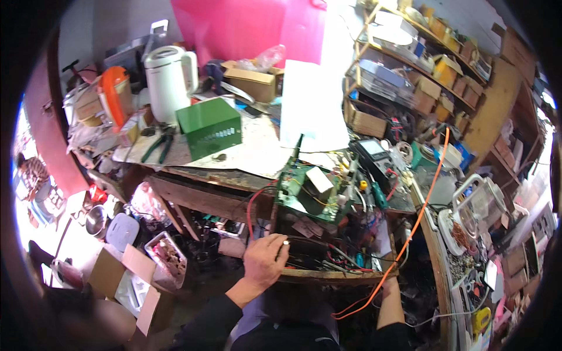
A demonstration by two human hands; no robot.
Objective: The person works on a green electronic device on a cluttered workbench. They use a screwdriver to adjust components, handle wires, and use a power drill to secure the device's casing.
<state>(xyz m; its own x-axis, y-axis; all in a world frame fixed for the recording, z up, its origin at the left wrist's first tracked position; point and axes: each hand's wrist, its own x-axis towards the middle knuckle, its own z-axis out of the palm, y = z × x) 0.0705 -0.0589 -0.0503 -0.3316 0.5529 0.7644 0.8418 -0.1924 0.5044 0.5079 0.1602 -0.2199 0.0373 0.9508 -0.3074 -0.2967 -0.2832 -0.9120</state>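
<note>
**A:** Where are the hands?

**B:** The left hand [266, 260] comes up from the lower edge and rests on the front rim of an open wooden drawer [328, 275] full of wires. Its fingers curl loosely over the rim, closed around nothing that I can make out; a ring shows on one finger. The right hand is hidden: the right forearm [391, 304] rises to the drawer's right corner, and the hand itself sits under the drawer's front edge, so I cannot tell whether it is open or closed.

**B:** An orange cable [418, 205] runs just beside that forearm, climbing up and to the right toward the shelves.

**A:** What lies nearest beyond the hands?

**B:** A green circuit board [313, 190] sits straight ahead of the left hand, just past the drawer's far side, on the edge of the worktop [257, 149]. A pale, blocky component stands on it. Its long side appears to run left to right, tilted slightly away, though the fisheye bend makes that uncertain. The left hand is the nearer one; a red wire [252, 210] loops from the board down toward it.

**A:** And further out?

**B:** A dark multimeter [374, 155] lies to the board's right. A green metal box [209, 126] and a white kettle [167, 82] stand well apart, up and to the left.
</note>
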